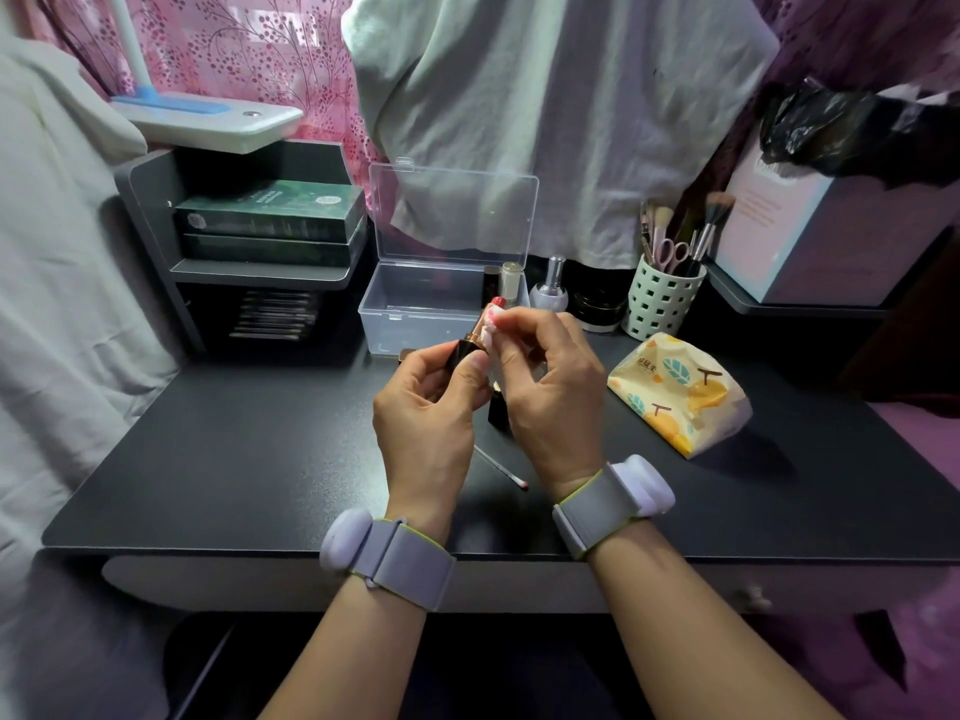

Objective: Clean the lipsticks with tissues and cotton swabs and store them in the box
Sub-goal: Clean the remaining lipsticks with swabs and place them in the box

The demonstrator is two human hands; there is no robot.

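While left hand (431, 402) grips lipstick (475, 340) | right hand (545, 387) fingers pinch tissue (491, 324) | swab (501, 467), box (415, 309) near

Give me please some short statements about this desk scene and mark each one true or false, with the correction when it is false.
1. The left hand holds the dark base of an open lipstick. True.
2. The clear plastic box has its lid closed. False: the lid stands open behind the box.
3. The right hand presses a piece of tissue against the lipstick. True.
4. A cotton swab stands in the brush holder. False: it lies flat on the desk, near the wrists, with a reddish tip.
5. The tissue pack lies on the desk at the person's right side. True.
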